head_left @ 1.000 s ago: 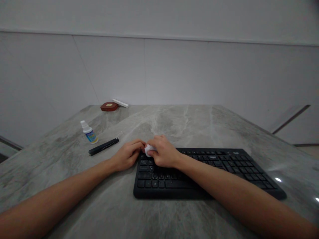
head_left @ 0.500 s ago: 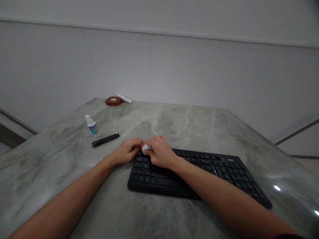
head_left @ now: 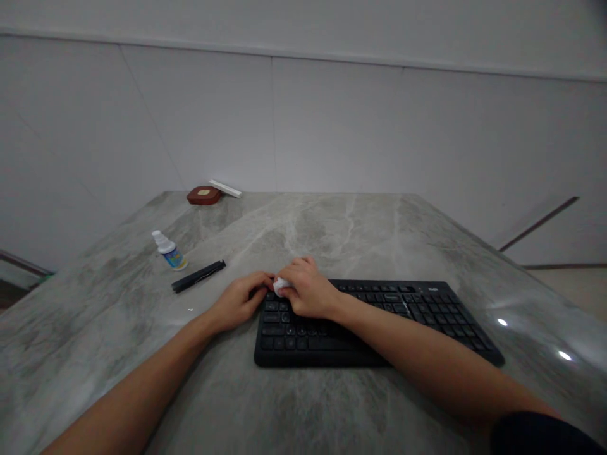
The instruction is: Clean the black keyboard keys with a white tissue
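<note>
Plainly, the keyboard (head_left: pixel 348 344) is black with rounded corners.

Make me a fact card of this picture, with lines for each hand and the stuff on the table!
Right hand: holds a crumpled white wad near the far left corner of a long black keyboard
Left hand: fingertips beside the wad; exact grip unclear
Left of keyboard: small white-capped bottle with blue label, slim black stick-shaped object
Table: grey, marbled top
Far end: rounded reddish-brown case, thin white bar

Head-worn camera, facing forward and down — tabletop (head_left: pixel 265 404) near, wall (head_left: pixel 341 133) beyond
</note>
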{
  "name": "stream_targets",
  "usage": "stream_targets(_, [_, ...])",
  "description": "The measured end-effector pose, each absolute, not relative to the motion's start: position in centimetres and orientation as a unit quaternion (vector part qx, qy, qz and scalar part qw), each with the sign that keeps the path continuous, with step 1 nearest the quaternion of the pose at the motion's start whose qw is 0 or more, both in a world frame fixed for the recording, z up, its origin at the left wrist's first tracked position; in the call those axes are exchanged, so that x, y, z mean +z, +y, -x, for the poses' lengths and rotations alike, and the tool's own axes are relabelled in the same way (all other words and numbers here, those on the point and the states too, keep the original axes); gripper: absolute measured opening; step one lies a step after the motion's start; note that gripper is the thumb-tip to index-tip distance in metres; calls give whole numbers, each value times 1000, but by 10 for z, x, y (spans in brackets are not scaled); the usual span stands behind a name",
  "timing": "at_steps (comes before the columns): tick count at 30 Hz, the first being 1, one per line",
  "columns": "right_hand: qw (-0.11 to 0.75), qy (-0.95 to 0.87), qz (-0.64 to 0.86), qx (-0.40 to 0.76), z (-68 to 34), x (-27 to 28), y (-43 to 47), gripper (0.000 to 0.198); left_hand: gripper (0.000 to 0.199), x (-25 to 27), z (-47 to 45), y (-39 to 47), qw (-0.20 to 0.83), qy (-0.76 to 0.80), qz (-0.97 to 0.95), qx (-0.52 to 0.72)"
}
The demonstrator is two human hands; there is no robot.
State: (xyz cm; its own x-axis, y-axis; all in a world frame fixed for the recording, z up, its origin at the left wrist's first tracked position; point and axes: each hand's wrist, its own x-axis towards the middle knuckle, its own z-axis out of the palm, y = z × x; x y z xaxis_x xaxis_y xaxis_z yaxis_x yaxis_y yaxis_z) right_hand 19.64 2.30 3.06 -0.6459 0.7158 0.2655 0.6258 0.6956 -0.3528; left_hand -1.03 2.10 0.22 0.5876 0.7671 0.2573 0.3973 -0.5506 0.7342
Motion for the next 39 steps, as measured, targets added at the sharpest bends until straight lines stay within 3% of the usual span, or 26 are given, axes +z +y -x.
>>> stream_targets(20, [195, -915, 349, 44, -187, 25, 12, 6, 17, -1, 4, 29, 308, 387, -818, 295])
stream_targets(39, [302, -873, 376, 79, -191, 16, 12, 10, 21, -8, 3, 38, 345, 427, -768, 330])
